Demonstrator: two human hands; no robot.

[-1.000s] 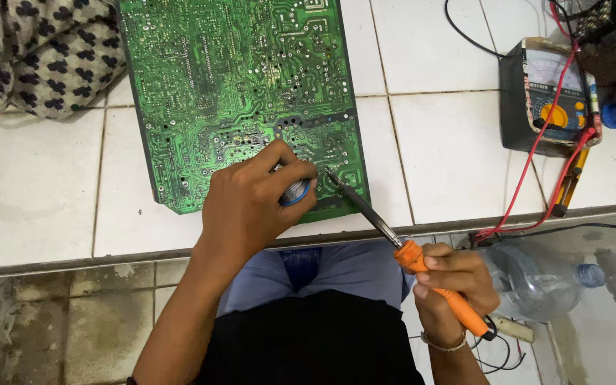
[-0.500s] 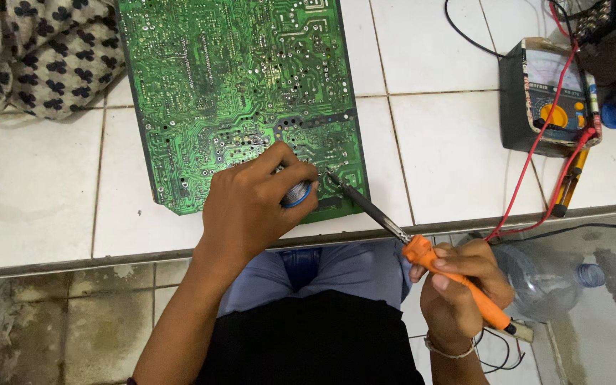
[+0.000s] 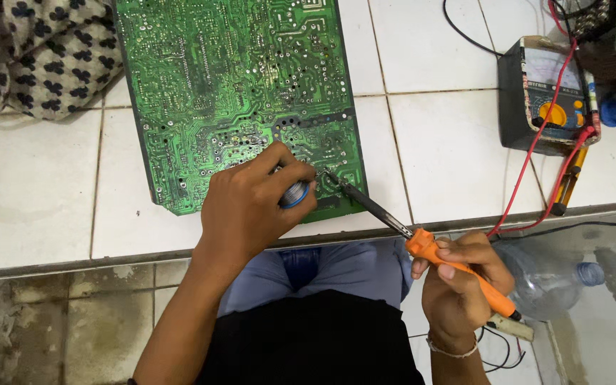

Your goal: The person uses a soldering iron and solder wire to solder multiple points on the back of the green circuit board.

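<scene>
So the left hand [image 3: 251, 207] pinches a solder spool [image 3: 295, 194] on the green board [image 3: 237, 93], right hand [image 3: 461, 281] gripping the iron [image 3: 422, 242], tip touching the board beside the spool.

White tiled counter [image 3: 30, 207] (grey grout), stained concrete floor [image 3: 23, 328] below, even light

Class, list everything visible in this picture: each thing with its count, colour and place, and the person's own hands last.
Printed circuit board: one, green, flat on the tiled bench.
White tiled bench: one, under everything.
Patterned cloth: one, beige and black, top left.
Boxy multimeter: one, black with yellow dial, right.
Red test lead: one, draped over the multimeter.
Clear plastic bottle: one, floor, lower right.
Orange-handled soldering iron: one, tip on the board.
Left hand: on the board, holding a small blue spool.
Right hand: grips the iron's handle.
</scene>
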